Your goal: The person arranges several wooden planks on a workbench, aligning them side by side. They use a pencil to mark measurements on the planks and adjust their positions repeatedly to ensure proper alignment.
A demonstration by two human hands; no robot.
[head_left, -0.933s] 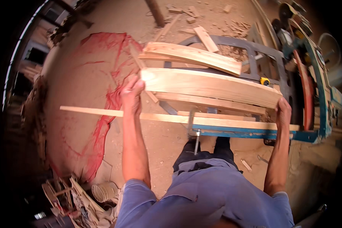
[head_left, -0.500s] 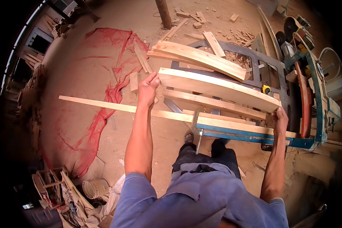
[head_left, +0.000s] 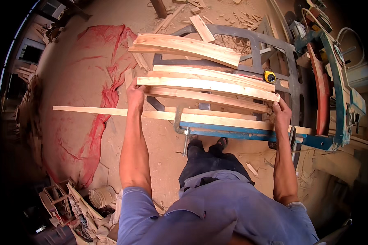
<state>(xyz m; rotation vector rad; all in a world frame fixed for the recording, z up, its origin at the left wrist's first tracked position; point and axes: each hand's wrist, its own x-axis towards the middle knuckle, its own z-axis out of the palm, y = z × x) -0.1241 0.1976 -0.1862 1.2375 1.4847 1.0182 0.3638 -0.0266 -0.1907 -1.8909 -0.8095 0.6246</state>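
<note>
A long, slightly curved wooden board (head_left: pixel 208 86) spans between my hands, its narrow pale edge facing up. My left hand (head_left: pixel 135 96) is closed on its left end, and my right hand (head_left: pixel 282 115) pinches its right end. Just beyond it lies another curved board (head_left: pixel 221 76). On the near side, one more board (head_left: pixel 204 96) lies parallel. Nearer my body, a long straight wooden strip (head_left: pixel 90 110) runs along a blue steel rail (head_left: pixel 229 132). A metal clamp (head_left: pixel 178 120) sits around the strip and the rail's left end.
Stacked curved boards (head_left: pixel 188 45) lie on a dark metal frame (head_left: pixel 255 53). A yellow tape measure (head_left: pixel 269 76) rests on it at the right. Beyond stands a blue machine with a red part (head_left: pixel 318 90). A red sheet (head_left: pixel 110 96) covers floor at left; a bucket (head_left: pixel 102 197) lies lower left.
The held board has turned from showing its broad face to showing its narrow edge, exposing the board beyond it. Both hands still hold its ends. The whole view has shifted.
</note>
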